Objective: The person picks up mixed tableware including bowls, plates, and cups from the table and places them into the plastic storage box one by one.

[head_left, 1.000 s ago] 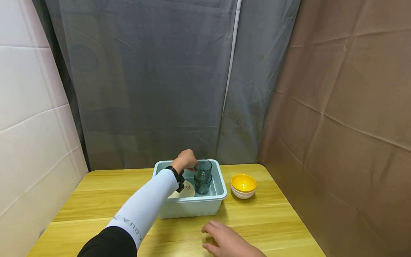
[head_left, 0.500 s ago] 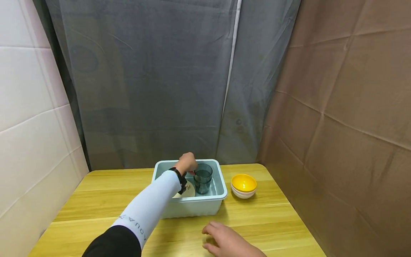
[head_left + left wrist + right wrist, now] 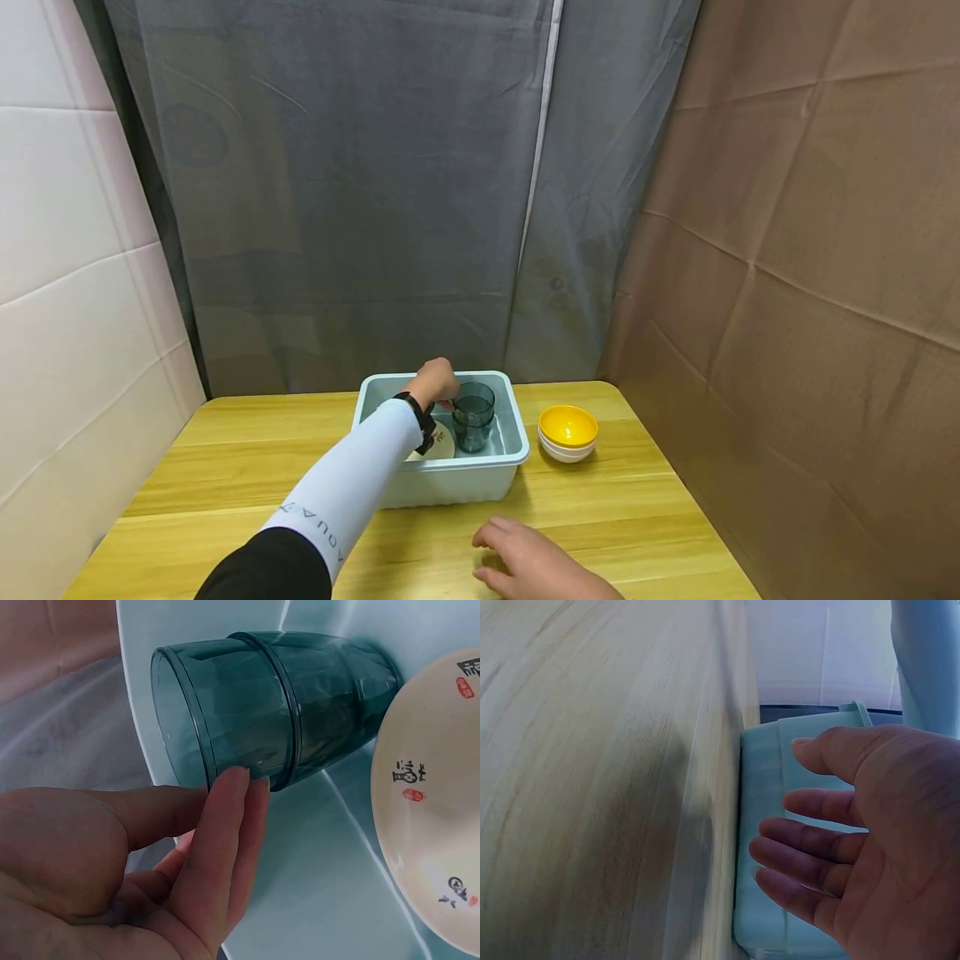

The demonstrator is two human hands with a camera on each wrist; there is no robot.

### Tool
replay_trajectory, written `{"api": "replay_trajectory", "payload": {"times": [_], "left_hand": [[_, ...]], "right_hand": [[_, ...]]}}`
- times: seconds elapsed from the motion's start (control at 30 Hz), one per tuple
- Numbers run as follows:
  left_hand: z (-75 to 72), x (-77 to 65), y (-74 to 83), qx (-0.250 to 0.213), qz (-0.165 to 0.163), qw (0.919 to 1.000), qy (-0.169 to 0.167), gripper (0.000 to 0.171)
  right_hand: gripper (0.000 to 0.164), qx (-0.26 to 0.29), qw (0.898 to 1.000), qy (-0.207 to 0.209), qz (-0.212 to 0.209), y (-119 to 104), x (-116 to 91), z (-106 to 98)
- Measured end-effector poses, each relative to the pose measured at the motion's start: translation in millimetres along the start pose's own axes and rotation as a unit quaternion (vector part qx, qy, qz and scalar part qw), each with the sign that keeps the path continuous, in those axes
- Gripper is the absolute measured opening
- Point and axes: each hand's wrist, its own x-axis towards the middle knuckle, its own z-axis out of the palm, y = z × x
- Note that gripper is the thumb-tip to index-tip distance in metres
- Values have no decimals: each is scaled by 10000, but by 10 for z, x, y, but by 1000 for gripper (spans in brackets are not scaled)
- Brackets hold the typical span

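Two teal see-through drinking glasses stand nested in the pale blue tub (image 3: 450, 487). My left hand (image 3: 433, 383) reaches over the tub and pinches the upper glass (image 3: 476, 400) at its rim. The left wrist view shows the thumb and fingertips (image 3: 234, 780) at that rim, with the lower glass (image 3: 341, 694) around its base. Beside the glasses lies a cream plate (image 3: 431, 817) with dark and red printed marks, partly hidden by my wrist in the head view. My right hand (image 3: 528, 558) is held in front of the tub, fingers loosely bent and holding nothing.
Right of the tub, a yellow bowl (image 3: 568, 427) sits stacked on white bowls (image 3: 566, 452). The wooden table (image 3: 637, 517) reaches back to a grey curtain (image 3: 360, 208). A brown curtain (image 3: 810, 292) hangs on the right, a white one (image 3: 82, 292) on the left.
My left hand has moved down a little, and the upper glass has sunk deeper into the lower one. Over the last half second little has moved. The right hand has stayed in place.
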Motion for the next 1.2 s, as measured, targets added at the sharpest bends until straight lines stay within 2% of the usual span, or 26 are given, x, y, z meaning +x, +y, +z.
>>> {"api": "replay_trajectory", "payload": {"times": [0.07,0.1,0.17,0.23,0.47,0.67,0.83,0.9,1.07,1.2], "left_hand": [[-5,-15,-9,-48,-9,10000,9,28],[-50,-135,61,-48,-104,9999,8,26],[-52,-160,62,-24,-97,9999,76,26],[-109,-309,143,-19,-194,9998,90,26],[-179,-400,123,263,-15,9997,10,12],[-389,-655,127,343,328,9988,-99,9],[-525,-880,80,300,748,9967,71,32],[-556,-977,41,170,922,9955,161,34],[-631,-1321,-56,-372,1295,9902,353,13],[-679,-1618,-154,-618,1566,9845,498,14]], "right_hand": [[27,6,10000,-3,-1,0,-2,3],[27,0,10000,-2,-9,-2,-4,5],[27,-20,10000,9,-37,-6,-10,5],[27,-22,10000,3,-44,-8,-14,-2],[27,-75,9995,152,-274,37,-43,-64],[26,3,9986,406,-336,139,-77,-140],[26,-25,9973,589,-449,228,-93,-180],[25,18,9965,669,-507,254,-104,-191],[21,274,9960,750,-407,324,-146,-229],[22,450,9960,726,-243,382,-189,-273]]}}
